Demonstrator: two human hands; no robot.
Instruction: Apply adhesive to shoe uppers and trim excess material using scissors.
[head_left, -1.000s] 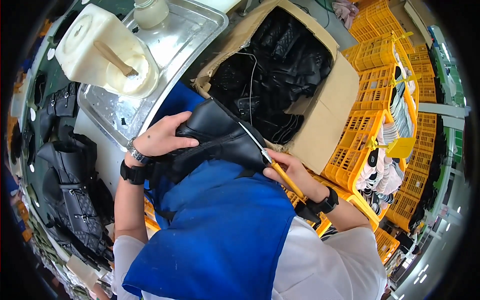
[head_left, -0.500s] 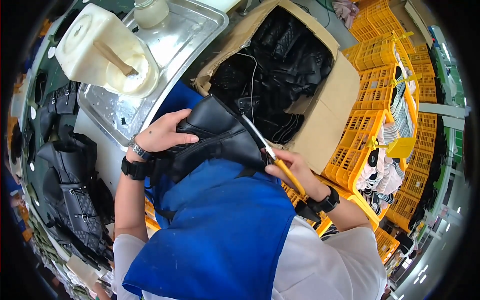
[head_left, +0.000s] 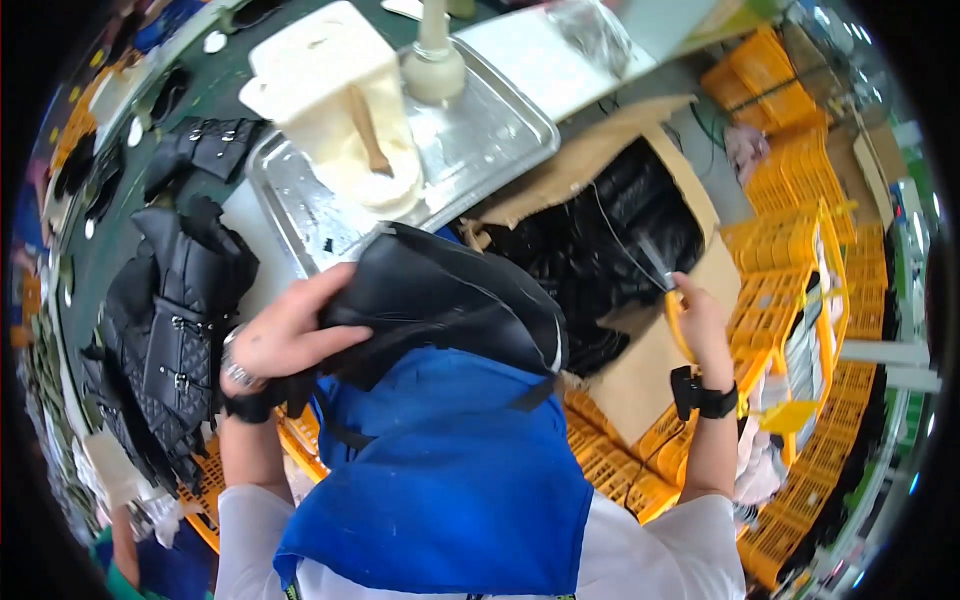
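My left hand [head_left: 290,328] is closed on the left end of a black leather boot upper [head_left: 440,290], thumb on top and fingers behind. The upper lies across my blue apron [head_left: 460,460], and a light line runs along its right edge. My right hand [head_left: 706,325] grips scissors by their yellow handles [head_left: 676,325], out to the right of the upper and apart from it. Their metal blades point up and left over the carton and are smeared by motion. A thin pale cord [head_left: 608,222] shows by the blade end.
An open carton [head_left: 700,290] of black leather pieces stands ahead. Ahead to the left, a metal tray [head_left: 510,110] carries a white container [head_left: 330,90] with a wooden-handled brush [head_left: 367,130]. Black quilted boot uppers [head_left: 185,340] lie at left; yellow crates [head_left: 770,250] stand at right.
My right hand has swung away to the right and up with the scissors, leaving the upper's edge. The upper has tilted in my left hand. The whole view has shifted.
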